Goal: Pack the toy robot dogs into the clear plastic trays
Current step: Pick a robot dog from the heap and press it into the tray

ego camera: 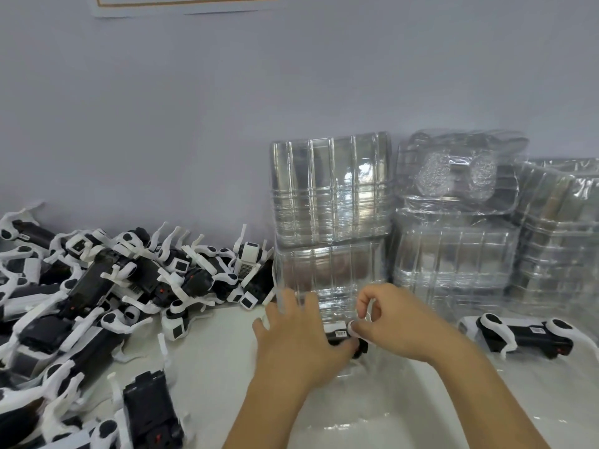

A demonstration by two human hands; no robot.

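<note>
A black-and-white toy robot dog lies in front of me, in a clear plastic tray whose edges are hard to make out. My left hand lies palm down on the dog's left part with fingers spread and straight, hiding most of its body. My right hand has curled fingers, and its thumb and forefinger pinch a white part at the dog's right end. A second dog lies on its side at the right, near another clear tray edge.
A large pile of loose robot dogs covers the table's left side and front left. Tall stacks of clear trays stand against the wall behind my hands, with more stacks to the right. The wall is close behind them.
</note>
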